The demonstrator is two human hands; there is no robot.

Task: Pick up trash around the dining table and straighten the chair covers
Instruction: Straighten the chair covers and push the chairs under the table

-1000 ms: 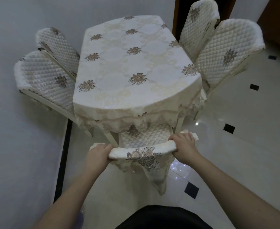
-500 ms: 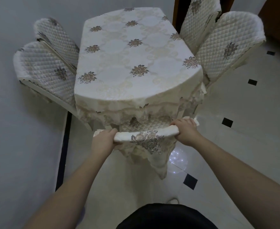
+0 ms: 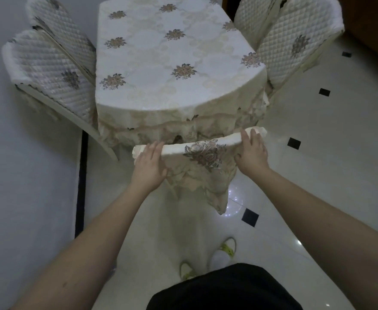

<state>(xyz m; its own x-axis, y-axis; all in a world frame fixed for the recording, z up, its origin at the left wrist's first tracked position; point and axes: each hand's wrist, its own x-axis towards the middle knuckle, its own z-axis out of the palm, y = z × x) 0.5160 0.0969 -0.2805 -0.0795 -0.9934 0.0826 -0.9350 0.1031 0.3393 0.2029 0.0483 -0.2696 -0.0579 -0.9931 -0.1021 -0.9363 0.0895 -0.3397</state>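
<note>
The near chair is pushed in under the table, and its cream chair cover (image 3: 202,153), with a brown flower embroidery, drapes over the chair back. My left hand (image 3: 149,166) lies on the left end of the chair back, fingers stretched flat over the cover. My right hand (image 3: 251,153) rests on the right end, fingers extended over the top and thumb on the near face. Neither hand curls around the rail. No trash shows on the floor or the table.
The dining table (image 3: 172,63) wears a cream flowered tablecloth. Two quilted covered chairs (image 3: 49,63) lean at its left by the wall, two more chairs (image 3: 295,41) at its right. White tiled floor (image 3: 317,164) with black insets lies to the right. My feet (image 3: 221,256) stand below.
The near chair has slid further under the table. Both hands, earlier wrapped around the top of the chair back, now lie with fingers straightened on the cover.
</note>
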